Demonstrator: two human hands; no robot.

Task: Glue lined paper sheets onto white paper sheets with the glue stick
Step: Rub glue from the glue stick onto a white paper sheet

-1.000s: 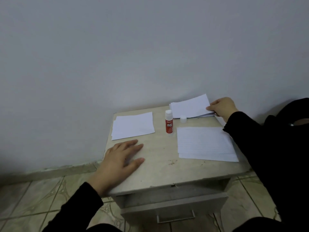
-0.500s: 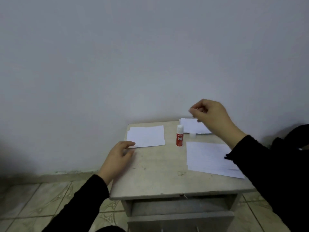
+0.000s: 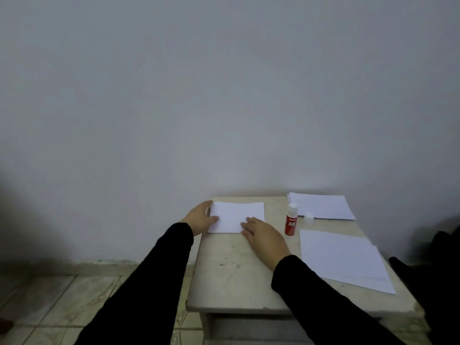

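A small white paper sheet [image 3: 236,215] lies at the far left of the table [image 3: 231,275]. My left hand [image 3: 200,217] touches its left edge with the thumb over the edge. My right hand [image 3: 263,236] rests on its near right corner, fingers fairly straight. The red glue stick [image 3: 291,221] stands upright and uncapped just right of my right hand, and its white cap [image 3: 309,217] lies beside it. A stack of lined sheets [image 3: 341,260] lies at the near right. Another paper stack [image 3: 322,206] sits at the far right by the wall.
The small table stands against a plain wall [image 3: 224,95], with a drawer front [image 3: 249,327] below its near edge. A tiled floor [image 3: 62,302] lies to the left. Something dark [image 3: 440,270] sits at the right edge of the view.
My right hand left the far right stack and came down onto the small white sheet at the left. My left hand slid forward to that sheet's left edge. The view swung left.
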